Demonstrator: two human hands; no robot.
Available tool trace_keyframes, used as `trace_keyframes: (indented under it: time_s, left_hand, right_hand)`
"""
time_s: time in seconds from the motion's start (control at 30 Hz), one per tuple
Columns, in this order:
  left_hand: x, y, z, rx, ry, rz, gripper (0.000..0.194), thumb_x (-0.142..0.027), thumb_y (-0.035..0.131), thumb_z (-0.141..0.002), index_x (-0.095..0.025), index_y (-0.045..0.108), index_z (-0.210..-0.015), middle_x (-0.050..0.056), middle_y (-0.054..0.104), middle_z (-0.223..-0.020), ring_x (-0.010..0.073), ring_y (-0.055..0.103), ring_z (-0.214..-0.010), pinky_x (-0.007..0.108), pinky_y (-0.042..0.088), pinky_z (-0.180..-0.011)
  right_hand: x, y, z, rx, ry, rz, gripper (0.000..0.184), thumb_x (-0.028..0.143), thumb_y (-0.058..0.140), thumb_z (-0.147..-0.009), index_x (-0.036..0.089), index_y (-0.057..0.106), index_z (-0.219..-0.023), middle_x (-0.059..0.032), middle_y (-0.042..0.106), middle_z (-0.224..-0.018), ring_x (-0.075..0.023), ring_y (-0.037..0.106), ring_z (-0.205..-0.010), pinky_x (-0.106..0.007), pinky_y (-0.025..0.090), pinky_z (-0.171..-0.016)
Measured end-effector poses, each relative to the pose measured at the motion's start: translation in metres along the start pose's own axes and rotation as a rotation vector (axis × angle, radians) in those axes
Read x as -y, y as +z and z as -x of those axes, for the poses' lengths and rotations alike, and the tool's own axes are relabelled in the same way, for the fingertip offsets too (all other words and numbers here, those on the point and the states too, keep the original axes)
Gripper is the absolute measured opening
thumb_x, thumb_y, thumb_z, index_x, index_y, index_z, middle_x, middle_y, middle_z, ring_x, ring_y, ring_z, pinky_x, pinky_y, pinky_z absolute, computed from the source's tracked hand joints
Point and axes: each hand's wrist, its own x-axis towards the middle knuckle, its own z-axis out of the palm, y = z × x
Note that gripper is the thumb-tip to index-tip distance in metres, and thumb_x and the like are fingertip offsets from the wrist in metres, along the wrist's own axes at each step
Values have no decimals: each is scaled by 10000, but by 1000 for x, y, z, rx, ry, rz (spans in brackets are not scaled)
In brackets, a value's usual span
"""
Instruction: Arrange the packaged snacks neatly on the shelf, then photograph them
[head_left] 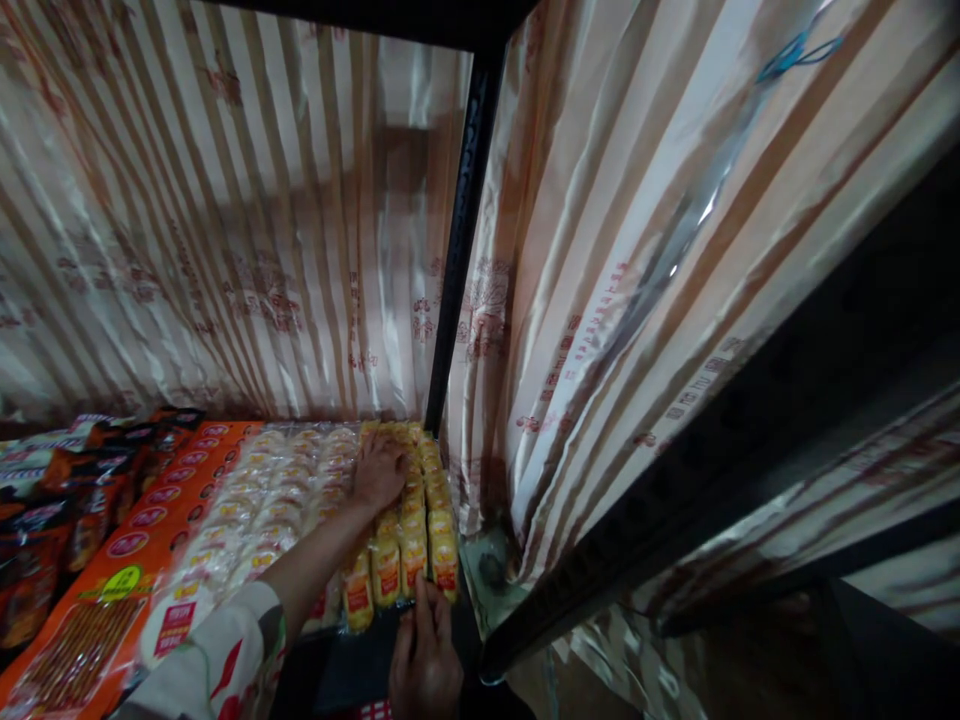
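Observation:
A clear pack of yellow-wrapped snacks [420, 540] lies flat on a low shelf, at its right end beside a black upright post [459, 230]. My left hand [379, 470] rests palm down on the far half of this pack, the arm reaching in from the lower left. My right hand [424, 655] pinches the near edge of the same pack with its fingertips. Left of it lies a clear pack of pale round snacks [255, 510], touching the yellow pack.
An orange snack bag [142, 545] and dark red-black bags [45, 540] lie further left on the shelf. Striped shiny cloth [225, 220] hangs behind and to the right. A black shelf frame bar [675, 470] slants across the right side.

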Motion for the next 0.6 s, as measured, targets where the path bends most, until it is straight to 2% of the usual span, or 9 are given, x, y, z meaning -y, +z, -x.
trace_keyframes:
  time_s: [0.17, 0.3, 0.4, 0.53, 0.6]
  left_hand:
    - [2, -1, 2, -17, 5, 20, 158, -203, 539, -770, -248, 675, -839, 40, 647, -1043, 213, 502, -1105, 472, 281, -1072]
    - [4, -3, 3, -9, -2, 29, 166, -151, 542, -742, -249, 651, -821, 10, 649, -1082, 209, 482, -1145, 469, 262, -1076]
    - [4, -5, 0, 4, -19, 27, 163, -138, 542, -728, -247, 645, -792, -3, 675, -1006, 219, 460, -1172, 471, 268, -1063]
    - [1, -7, -7, 30, -40, 15, 172, -138, 519, -754, -240, 658, -746, 1, 689, -924, 214, 488, -1132, 450, 254, -1065]
    - [1, -7, -11, 46, -55, 9, 204, -137, 496, -779, -237, 673, -800, 6, 693, -925, 205, 530, -1067, 442, 254, -1064]
  right_hand:
    - [-2, 1, 1, 24, 26, 32, 419, 249, 320, -926, 242, 533, -1287, -132, 630, -1119, -218, 683, -888, -244, 568, -585]
    - [-3, 1, 1, 16, 5, 24, 422, 222, 328, -922, 243, 519, -1298, -118, 643, -1098, -196, 685, -863, -218, 557, -544]
    - [-2, 1, 1, 5, -2, 41, 414, 212, 341, -917, 233, 537, -1280, -118, 653, -1082, -195, 690, -833, -216, 551, -519]
    - [0, 1, 0, 0, 13, 54, 408, 213, 338, -917, 226, 561, -1258, -121, 654, -1084, -200, 696, -820, -220, 549, -514]
    - [0, 2, 0, 2, 22, 60, 410, 227, 335, -919, 238, 558, -1263, -119, 651, -1095, -203, 699, -814, -223, 551, -515]
